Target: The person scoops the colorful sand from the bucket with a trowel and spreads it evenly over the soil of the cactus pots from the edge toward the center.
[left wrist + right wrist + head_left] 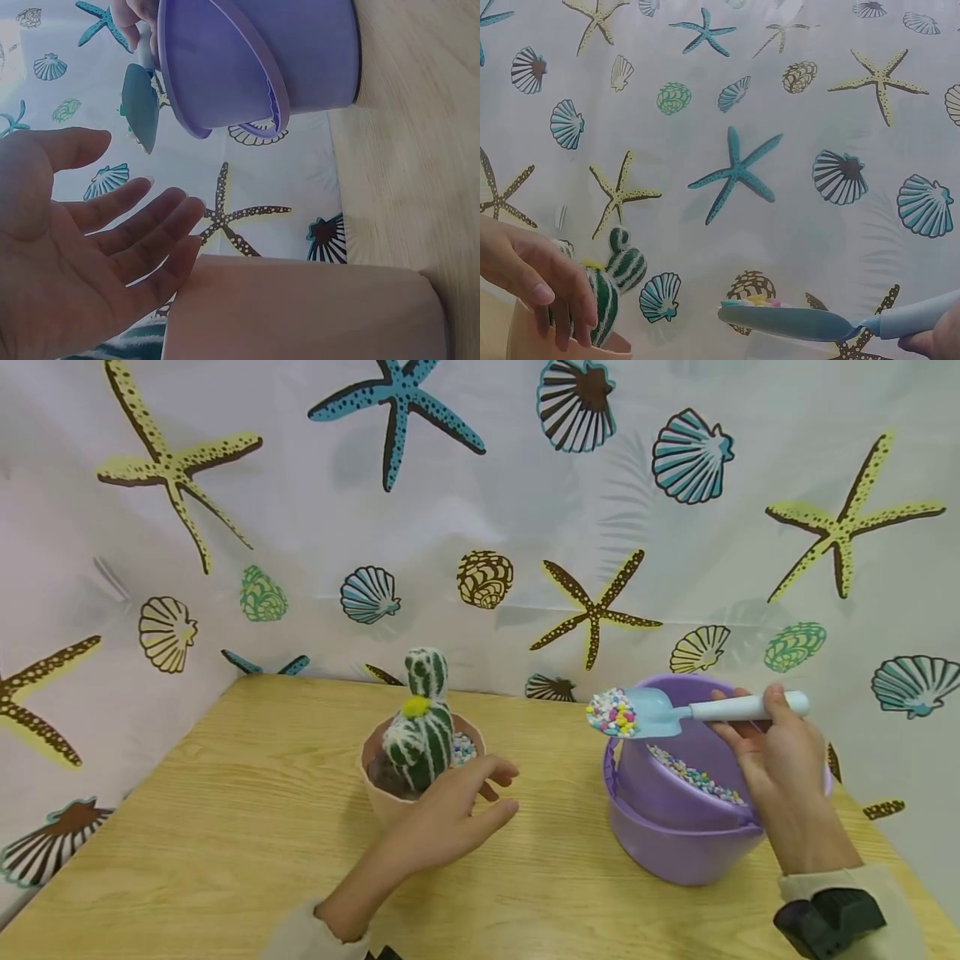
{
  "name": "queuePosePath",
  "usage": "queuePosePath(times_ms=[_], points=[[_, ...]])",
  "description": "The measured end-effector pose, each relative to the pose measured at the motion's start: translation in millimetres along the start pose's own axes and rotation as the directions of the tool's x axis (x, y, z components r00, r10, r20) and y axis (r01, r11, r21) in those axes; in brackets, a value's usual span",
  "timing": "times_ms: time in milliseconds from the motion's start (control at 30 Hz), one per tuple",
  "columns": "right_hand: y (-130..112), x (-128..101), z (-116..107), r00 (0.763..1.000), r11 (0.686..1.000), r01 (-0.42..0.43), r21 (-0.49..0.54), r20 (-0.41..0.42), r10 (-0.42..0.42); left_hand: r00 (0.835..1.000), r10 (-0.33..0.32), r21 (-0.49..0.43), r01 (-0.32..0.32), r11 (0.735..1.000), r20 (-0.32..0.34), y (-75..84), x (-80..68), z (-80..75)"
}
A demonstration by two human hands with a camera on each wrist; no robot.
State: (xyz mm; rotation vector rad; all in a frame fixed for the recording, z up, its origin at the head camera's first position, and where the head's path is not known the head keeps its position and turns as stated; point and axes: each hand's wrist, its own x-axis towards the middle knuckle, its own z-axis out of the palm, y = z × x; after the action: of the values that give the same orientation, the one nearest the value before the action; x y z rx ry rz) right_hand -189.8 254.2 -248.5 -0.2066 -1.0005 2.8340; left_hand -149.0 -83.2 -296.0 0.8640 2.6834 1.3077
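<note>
While my right hand [776, 760] grips the light blue scoop [652, 712] by its handle, level so the loose pebbles [612, 712] stay heaped, my left hand [457, 810] rests open-fingered beside the cactus pot [386, 797].

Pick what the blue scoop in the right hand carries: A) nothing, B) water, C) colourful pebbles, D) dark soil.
C: the scoop held by the right hand is heaped with small multicoloured pebbles, like those in the purple bucket.
</note>
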Motion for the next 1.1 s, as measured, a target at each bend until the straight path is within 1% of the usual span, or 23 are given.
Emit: queuePosePath(times_ms=[100, 233, 433, 600, 733, 800, 933, 1100], points=[[2, -2, 2, 1.000, 1.000, 0.002, 0.029, 0.003, -0.002, 1.000, -0.018, 0.013, 0.019, 1.000, -0.022, 0.3, -7.1, -1.8], [6, -2, 8, 1.000, 0.999, -0.001, 0.041, -0.003, 0.001, 0.999, -0.035, 0.036, 0.036, 0.999, -0.030, 1.3, -13.8, -7.8], [18, -4, 18, 0.998, 0.999, -0.016, 0.039, -0.062, 0.019, 0.999, -0.027, 0.074, 0.029, 0.997, -0.032, -0.1, -24.5, -16.1], [27, -5, 28, 0.997, 1.000, -0.024, 0.002, -0.075, 0.024, 0.998, -0.067, 0.062, 0.068, 0.996, -0.013, -1.1, -33.4, -22.4], [33, -7, 32, 0.996, 0.999, -0.037, 0.002, -0.082, 0.037, 0.995, -0.102, 0.047, 0.103, 0.994, -0.020, -3.9, -39.6, -26.8], [36, -8, 34, 0.995, 0.999, -0.040, 0.003, -0.086, 0.041, 0.994, -0.107, 0.052, 0.108, 0.993, -0.032, -6.3, -42.4, -28.6], [40, -7, 38, 0.995, 0.999, -0.043, -0.001, -0.090, 0.042, 0.994, -0.097, 0.046, 0.099, 0.994, -0.041, -12.9, -48.7, -33.0], [45, -7, 42, 0.995, 0.999, -0.049, -0.007, -0.092, 0.048, 0.992, -0.100, 0.033, 0.103, 0.994, -0.078, -19.9, -55.5, -41.3]])
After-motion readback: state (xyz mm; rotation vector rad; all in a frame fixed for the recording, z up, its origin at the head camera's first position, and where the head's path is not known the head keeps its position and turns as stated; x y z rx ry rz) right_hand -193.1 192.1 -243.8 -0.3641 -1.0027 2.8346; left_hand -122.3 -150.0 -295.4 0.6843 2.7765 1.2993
